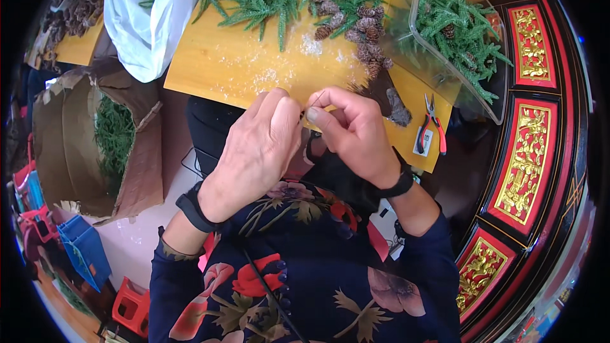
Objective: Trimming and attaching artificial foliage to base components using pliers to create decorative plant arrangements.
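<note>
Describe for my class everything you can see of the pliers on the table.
The pliers have slim, tapering grey jaws, metallic in look, and two curved black-and-red handles. They lie with the jaws toward the table's far side, slightly apart, and the handles spread. They rest near the right edge of the yellow table, one handle over a small white card. No hand touches them.

Lighting is bright; highlights glint on the gilded panels [524, 164]. Fisheye distortion curves straight edges; 4 corners render black.
</note>
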`<act>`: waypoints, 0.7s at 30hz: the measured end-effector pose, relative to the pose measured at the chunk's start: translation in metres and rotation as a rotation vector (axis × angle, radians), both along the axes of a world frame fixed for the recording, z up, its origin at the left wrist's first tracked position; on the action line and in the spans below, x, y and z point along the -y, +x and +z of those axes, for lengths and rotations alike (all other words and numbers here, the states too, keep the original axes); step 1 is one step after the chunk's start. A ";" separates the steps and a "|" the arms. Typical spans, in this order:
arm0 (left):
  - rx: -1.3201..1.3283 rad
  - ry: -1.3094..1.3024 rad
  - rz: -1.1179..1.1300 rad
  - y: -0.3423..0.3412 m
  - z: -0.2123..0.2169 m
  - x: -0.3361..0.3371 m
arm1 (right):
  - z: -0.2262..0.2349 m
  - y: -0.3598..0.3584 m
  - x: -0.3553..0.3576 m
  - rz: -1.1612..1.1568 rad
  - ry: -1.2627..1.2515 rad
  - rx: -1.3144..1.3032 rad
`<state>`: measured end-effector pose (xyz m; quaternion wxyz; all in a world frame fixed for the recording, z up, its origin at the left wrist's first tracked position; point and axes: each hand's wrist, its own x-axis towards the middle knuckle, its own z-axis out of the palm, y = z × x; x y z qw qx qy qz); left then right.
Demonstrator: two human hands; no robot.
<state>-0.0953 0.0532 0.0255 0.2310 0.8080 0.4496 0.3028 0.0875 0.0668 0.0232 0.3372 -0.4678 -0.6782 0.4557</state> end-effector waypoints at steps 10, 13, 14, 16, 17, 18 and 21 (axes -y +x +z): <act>0.818 -1.060 0.028 0.019 -0.001 -0.034 | 0.000 0.053 -0.037 0.010 0.574 0.167; 0.909 -1.150 -0.005 0.031 0.000 -0.035 | 0.005 0.062 -0.040 0.093 0.559 0.160; 0.938 -1.170 -0.013 0.035 0.000 -0.034 | 0.006 0.066 -0.041 0.137 0.552 0.158; 0.960 -1.188 -0.023 0.042 0.001 -0.032 | 0.003 0.073 -0.043 0.144 0.578 0.149; 0.954 -1.185 -0.021 0.046 0.002 -0.030 | 0.001 0.077 -0.044 0.157 0.603 0.143; 0.948 -1.182 -0.020 0.049 0.003 -0.029 | 0.001 0.081 -0.044 0.169 0.628 0.138; 0.957 -1.189 -0.015 0.060 0.003 -0.024 | 0.001 0.091 -0.041 0.177 0.662 0.133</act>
